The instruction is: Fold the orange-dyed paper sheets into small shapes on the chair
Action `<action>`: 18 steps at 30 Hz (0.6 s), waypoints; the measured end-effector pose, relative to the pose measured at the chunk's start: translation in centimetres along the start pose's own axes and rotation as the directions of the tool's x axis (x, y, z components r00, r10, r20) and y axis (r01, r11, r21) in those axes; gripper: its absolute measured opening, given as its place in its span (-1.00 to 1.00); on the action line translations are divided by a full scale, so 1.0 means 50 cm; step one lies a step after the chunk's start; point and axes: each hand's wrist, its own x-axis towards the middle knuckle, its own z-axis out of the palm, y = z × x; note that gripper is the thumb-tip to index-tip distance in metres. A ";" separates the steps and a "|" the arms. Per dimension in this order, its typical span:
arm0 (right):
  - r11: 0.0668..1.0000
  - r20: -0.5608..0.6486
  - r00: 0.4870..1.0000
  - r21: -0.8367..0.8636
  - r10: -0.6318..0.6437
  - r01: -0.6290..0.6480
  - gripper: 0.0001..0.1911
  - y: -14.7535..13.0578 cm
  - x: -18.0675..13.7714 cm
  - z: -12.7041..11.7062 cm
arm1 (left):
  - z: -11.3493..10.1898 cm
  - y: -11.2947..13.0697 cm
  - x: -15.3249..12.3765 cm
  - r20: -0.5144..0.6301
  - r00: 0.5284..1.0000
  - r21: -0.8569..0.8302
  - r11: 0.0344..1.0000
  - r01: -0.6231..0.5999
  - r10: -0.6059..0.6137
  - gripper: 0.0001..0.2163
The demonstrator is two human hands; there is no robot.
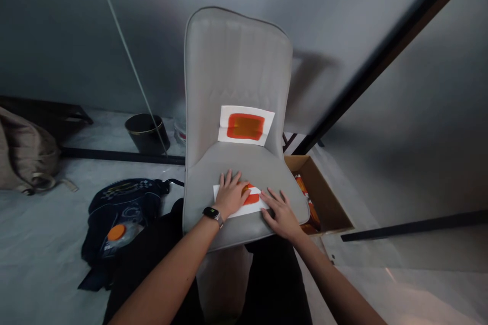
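Note:
A grey upholstered chair [238, 81] stands in front of me, and I see it from above. A white sheet with an orange-red painted rectangle [246, 126] lies against its backrest. A second white sheet with orange-red marks [252, 207] lies flat on the seat [244, 160]. My left hand [229, 194], a black smartwatch on its wrist, rests on that sheet, its thumb beside a round orange patch [246, 190]. My right hand [280, 213] lies flat at the sheet's right end, partly on the seat. Neither hand visibly grips anything.
To the right of the chair, a cardboard box [322, 198] holds orange items. On the left are a black bin [147, 134], a dark bag [122, 208] with an orange disc [116, 232] on it, and a beige bag [23, 150]. Black-clothed legs lie below the seat.

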 end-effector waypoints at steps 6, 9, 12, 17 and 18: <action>0.984 -0.039 0.983 0.035 0.178 -0.177 -0.52 -0.030 -0.048 0.006 | -0.007 0.015 0.013 0.026 0.995 -0.047 0.995 -0.092 0.093 -0.63; 0.957 -0.040 0.959 0.084 0.281 -0.277 -0.54 -0.052 -0.065 0.018 | -0.018 0.022 0.022 0.056 0.984 -0.082 0.983 -0.162 0.167 -0.65; 0.920 -0.042 0.922 0.095 0.385 -0.380 -0.53 -0.047 -0.076 0.023 | -0.033 0.024 0.030 0.058 0.989 -0.119 0.985 -0.126 0.134 -0.69; 0.539 -0.212 0.510 0.107 0.833 -0.836 -0.09 0.046 -0.094 -0.014 | -0.053 0.002 0.054 0.067 0.992 -0.614 0.780 0.123 -0.104 -0.76; 0.508 -0.293 0.452 0.152 0.843 -0.848 -0.02 0.063 -0.090 -0.025 | -0.056 -0.007 0.061 0.072 0.985 -0.713 0.683 0.162 -0.159 -0.80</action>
